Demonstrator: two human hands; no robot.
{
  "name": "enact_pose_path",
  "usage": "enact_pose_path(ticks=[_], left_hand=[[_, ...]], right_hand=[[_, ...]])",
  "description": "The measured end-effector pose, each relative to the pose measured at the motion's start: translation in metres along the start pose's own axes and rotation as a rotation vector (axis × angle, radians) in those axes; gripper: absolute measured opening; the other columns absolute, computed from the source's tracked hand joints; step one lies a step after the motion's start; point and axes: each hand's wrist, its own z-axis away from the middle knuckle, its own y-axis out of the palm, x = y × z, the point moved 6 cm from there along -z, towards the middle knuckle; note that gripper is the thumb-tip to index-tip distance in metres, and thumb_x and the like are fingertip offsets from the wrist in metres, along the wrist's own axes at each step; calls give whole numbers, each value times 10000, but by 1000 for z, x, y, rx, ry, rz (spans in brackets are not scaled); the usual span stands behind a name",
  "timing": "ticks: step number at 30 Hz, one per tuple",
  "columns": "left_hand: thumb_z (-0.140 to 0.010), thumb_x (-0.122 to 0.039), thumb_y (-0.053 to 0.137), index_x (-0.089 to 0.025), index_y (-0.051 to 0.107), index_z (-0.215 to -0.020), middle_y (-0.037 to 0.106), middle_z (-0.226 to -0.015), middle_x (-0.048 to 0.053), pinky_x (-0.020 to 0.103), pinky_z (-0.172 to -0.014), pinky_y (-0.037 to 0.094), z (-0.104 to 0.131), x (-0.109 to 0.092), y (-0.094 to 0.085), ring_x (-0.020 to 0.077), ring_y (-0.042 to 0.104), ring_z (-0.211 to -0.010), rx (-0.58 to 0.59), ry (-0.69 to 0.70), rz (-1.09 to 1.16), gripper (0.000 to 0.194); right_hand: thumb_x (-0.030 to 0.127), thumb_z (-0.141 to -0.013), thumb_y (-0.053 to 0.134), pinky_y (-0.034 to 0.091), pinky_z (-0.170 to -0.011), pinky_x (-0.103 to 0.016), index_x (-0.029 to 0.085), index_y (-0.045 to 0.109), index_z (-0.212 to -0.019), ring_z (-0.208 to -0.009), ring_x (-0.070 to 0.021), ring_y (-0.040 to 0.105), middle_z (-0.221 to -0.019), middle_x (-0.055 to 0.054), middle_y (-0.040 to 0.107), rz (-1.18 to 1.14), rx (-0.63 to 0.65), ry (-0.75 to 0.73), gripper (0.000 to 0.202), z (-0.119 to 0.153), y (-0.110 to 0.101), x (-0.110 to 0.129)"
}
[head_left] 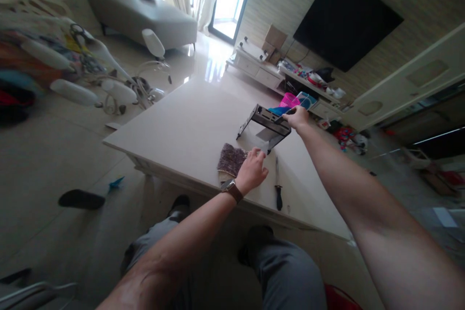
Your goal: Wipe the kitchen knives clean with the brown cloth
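Observation:
A dark metal frame with legs (271,120) is tilted above the white table (181,126). My right hand (297,118) is closed on its upper right edge. My left hand (253,167), with a watch on the wrist, is just below the frame, its fingers bent and apart; nothing can be made out between them. Beside and partly behind my left hand lies a folded brown and purple cloth (230,160). A screwdriver-like tool with a black handle (279,198) lies to the right, its shaft pointing away from me.
A pink basket (289,100) and blue items show behind the frame. Beyond the table stands a low cabinet (261,75) with boxes and clutter. White chairs or a lamp-like stand (118,89) are at the left. A black shoe (82,199) lies on the floor.

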Motion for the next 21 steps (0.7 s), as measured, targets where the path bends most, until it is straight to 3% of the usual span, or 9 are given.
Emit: enact_pose_path(ticks=[2,4,6,8,9,13,15,17,21], left_hand=[[-841,-139,596,-164,559,-1157,487,-1366,166,424,-1129,447,0,0,2,292,485,-1302,9,-2,10,319],[-843,-140,597,-170,560,-1149,494,-1342,158,416,-1126,449,2,1,4,287,487,-1301,13,-1,14,309],[-846,-146,600,-171,563,-1143,500,-1323,152,410,-1128,446,3,1,5,284,490,-1297,26,0,16,300],[-850,-155,601,-169,568,-1140,505,-1312,150,406,-1130,443,5,1,7,282,495,-1290,47,-1,20,292],[-852,-158,603,-167,570,-1138,507,-1308,150,404,-1131,443,7,1,8,281,498,-1285,59,-3,20,288],[-855,-172,610,-173,585,-1126,525,-1272,139,400,-1120,454,11,2,13,273,527,-1250,99,-2,15,272],[-859,-182,610,-179,597,-1112,540,-1248,131,396,-1101,470,13,3,17,271,544,-1231,115,10,19,254],[-864,-188,604,-181,611,-1093,556,-1216,125,393,-1071,492,14,4,20,267,570,-1190,134,22,21,229],[-864,-164,585,-181,642,-1067,590,-1147,111,384,-993,533,13,8,29,249,634,-1059,187,20,16,212]], right_hand=[[369,-842,742,472,-875,-345,136,611,-1025,-928,-202,615,-1080,-168,688,53,-39,65,324,9,-14,-6],[341,-870,700,466,-878,-333,150,609,-1055,-918,-197,611,-1084,-156,694,95,-46,32,281,29,-25,-14],[298,-897,647,470,-873,-322,180,627,-983,-925,-206,635,-1019,-126,717,170,95,75,147,62,-23,-38],[294,-896,652,480,-871,-312,187,641,-889,-967,-217,662,-991,-119,731,247,407,252,108,114,-5,-77],[299,-878,686,495,-836,-308,177,647,-832,-921,-220,680,-918,-118,736,253,494,315,135,144,2,-96],[421,-889,717,508,-610,-279,150,642,-708,-567,-178,648,-591,-84,667,219,697,507,334,258,35,-147],[465,-926,674,494,-581,-263,147,654,-743,-523,-163,631,-576,-76,669,191,725,543,368,298,51,-157],[426,-938,658,482,-604,-258,153,666,-778,-573,-173,656,-630,-82,703,186,697,531,317,322,61,-159],[272,-904,631,447,-666,-255,173,671,-708,-756,-208,711,-763,-105,755,204,604,458,223,330,61,-157]])
